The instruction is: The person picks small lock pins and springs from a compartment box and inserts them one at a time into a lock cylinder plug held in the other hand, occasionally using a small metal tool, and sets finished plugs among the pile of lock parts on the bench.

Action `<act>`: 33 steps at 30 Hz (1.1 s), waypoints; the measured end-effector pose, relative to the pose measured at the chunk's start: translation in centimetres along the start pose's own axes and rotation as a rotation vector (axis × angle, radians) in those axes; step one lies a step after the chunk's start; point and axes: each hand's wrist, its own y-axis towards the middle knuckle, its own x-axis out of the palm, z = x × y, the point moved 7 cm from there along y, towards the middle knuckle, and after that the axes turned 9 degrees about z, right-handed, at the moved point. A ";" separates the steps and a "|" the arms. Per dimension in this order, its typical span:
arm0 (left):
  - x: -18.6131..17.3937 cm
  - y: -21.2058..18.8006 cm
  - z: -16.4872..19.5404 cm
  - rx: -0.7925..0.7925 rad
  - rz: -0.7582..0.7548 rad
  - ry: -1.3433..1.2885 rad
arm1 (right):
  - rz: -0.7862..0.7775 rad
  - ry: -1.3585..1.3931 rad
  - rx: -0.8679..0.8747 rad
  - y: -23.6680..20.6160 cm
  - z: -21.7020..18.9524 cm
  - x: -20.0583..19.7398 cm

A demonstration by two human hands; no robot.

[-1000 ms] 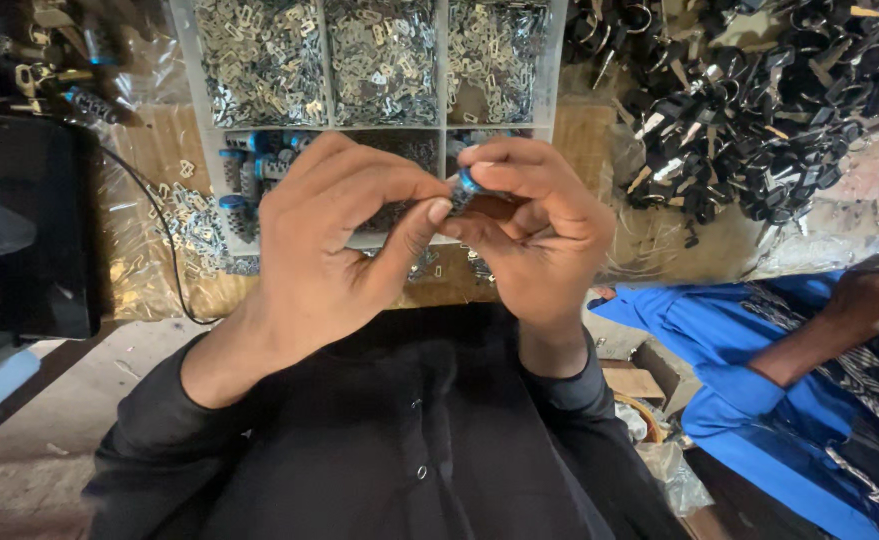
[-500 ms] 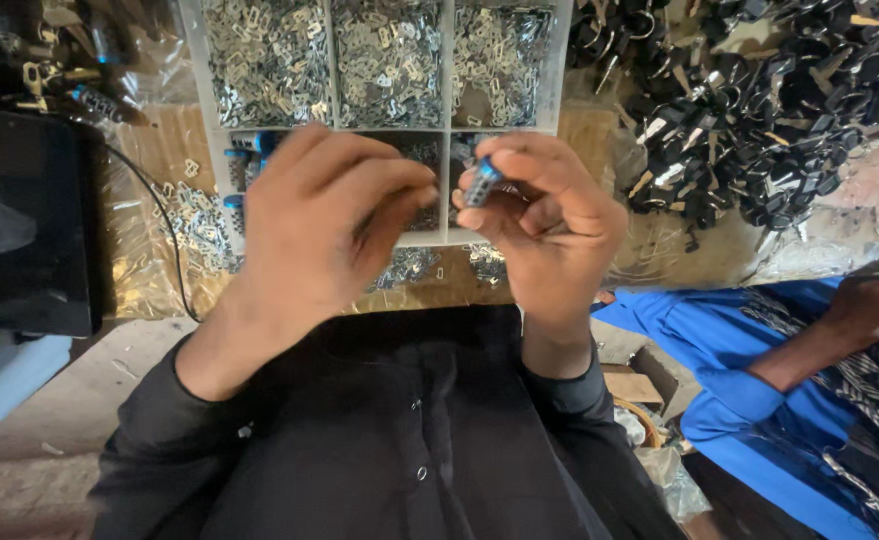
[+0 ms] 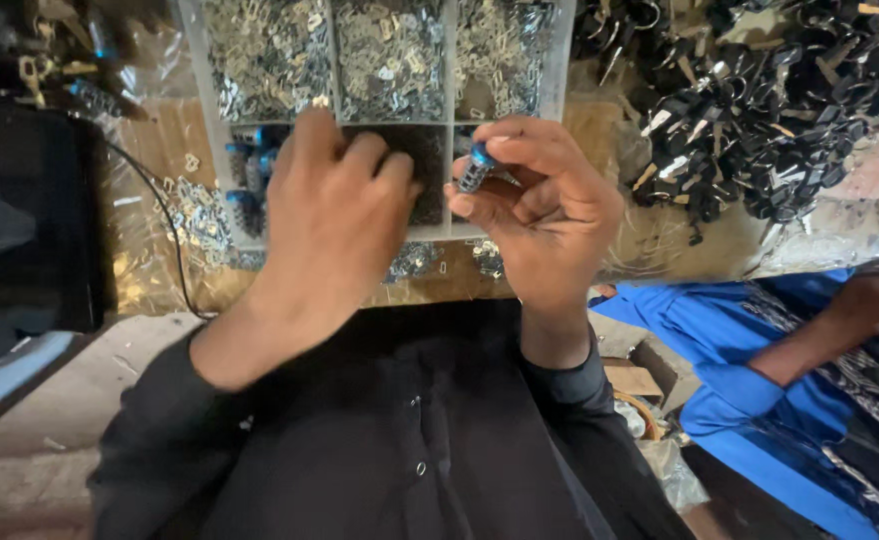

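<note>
A crinkled sheet of clear plastic film covers the brown wooden bench, its near edge running just above the person's black sleeves. At the far left stands a flat black panel, with a thin black wire curving down the film beside it. A heap of black plastic parts with metal tips fills the upper right, well apart from the hands. Lower right, another person's blue-sleeved arm lies below the bench edge.

In the middle sits a clear plastic compartment tray; 3 upper compartments hold small silvery metal pieces, and the lower row holds blue-capped cylinders at its left and dark bits in the middle. No labels can be read.

The left hand is curled, knuckles up, fingertips dipped into the middle lower compartment; what it grasps, if anything, is hidden. The right hand hovers at the tray's lower right corner, thumb and forefinger pinching a small grey cylinder with a blue cap, tilted, above the tray's front wall. Loose silvery pieces lie on the film just in front of the tray, between the 2 wrists.
</note>
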 end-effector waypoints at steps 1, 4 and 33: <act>0.6 0.0 0.0 -0.003 -0.046 0.059 | -0.002 -0.004 -0.005 0.0 0.0 0.0; 0.4 -0.2 -0.6 -0.073 0.006 -0.189 | 0.013 -0.025 -0.016 -0.2 -0.1 -0.2; 1.2 -2.7 -1.1 -0.513 0.143 -0.996 | 0.001 0.034 -0.024 -0.7 0.5 0.4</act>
